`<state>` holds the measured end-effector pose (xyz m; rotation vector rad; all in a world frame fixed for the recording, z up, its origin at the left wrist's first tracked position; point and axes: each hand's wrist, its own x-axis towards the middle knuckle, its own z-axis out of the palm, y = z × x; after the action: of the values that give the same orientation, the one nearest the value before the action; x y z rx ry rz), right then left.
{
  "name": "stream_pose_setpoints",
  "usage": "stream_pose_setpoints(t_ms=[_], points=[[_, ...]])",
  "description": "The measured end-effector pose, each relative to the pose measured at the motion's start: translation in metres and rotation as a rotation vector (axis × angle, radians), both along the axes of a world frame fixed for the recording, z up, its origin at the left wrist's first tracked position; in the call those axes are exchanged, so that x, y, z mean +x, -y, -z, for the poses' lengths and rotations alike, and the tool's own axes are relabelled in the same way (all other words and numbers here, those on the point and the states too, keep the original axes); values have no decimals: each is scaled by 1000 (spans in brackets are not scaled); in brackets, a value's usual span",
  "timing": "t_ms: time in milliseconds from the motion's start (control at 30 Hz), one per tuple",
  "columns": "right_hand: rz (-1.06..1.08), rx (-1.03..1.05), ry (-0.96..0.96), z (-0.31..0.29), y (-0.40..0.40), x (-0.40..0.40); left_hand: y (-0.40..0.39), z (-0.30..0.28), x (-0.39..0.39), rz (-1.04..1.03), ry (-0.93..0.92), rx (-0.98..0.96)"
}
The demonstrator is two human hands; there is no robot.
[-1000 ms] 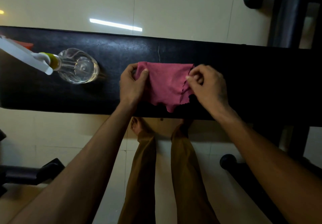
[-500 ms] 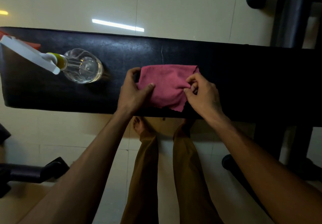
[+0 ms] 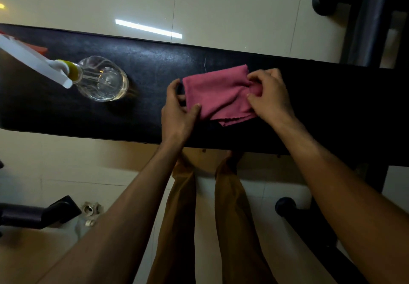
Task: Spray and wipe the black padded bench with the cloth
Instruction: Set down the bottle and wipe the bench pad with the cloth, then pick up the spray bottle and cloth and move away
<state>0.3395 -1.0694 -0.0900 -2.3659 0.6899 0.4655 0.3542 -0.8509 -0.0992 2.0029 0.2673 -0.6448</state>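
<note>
The black padded bench (image 3: pixel 143 69) runs across the view from left to right. A pink cloth (image 3: pixel 217 91), folded into a smaller pad, lies on it near the middle. My left hand (image 3: pixel 177 111) pinches the cloth's left edge between thumb and fingers. My right hand (image 3: pixel 270 94) pinches its right edge with curled fingers. A clear spray bottle (image 3: pixel 101 81) with a white trigger head and yellow collar stands on the bench to the left, apart from both hands.
Pale floor tiles (image 3: pixel 221 5) lie beyond and below the bench. Black frame tubes (image 3: pixel 363 18) rise at the upper right, another black bar (image 3: pixel 309 226) sits low right, and a black padded part (image 3: pixel 39 214) juts in at lower left. My legs (image 3: pixel 183 217) stand against the bench's near edge.
The cloth has been folded over from a wider hanging sheet into a compact pad lying fully on the bench. Both hands stayed on its edges, shifting slightly.
</note>
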Motion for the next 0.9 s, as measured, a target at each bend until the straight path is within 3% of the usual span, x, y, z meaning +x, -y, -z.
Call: stream_pose_setpoints(t_ms=[67, 267, 400, 500, 567, 633, 767, 900], points=[[-123, -131, 3, -4, -9, -6, -3, 5, -6, 31, 48, 33], [-319, -389, 290, -7, -45, -23, -14, 8, -12, 10, 81, 55], [-298, -393, 439, -10, -51, -21, -28, 5, -14, -137, 139, 115], [-436, -186, 352, -8, -49, -11, -48, 2, -18, -252, 154, 141], [-587, -154, 191, -1, -46, -5, -63, 0, -22, -319, 127, 146], [-596, -184, 81, 11, -40, 0, -77, -3, -25, -371, 102, 150], [-451, -203, 152, 14, -30, 7, -101, 0, -22, -492, 132, 166], [-661, -187, 88, 20, -29, -1, -121, 4, -6, -491, 224, 199]])
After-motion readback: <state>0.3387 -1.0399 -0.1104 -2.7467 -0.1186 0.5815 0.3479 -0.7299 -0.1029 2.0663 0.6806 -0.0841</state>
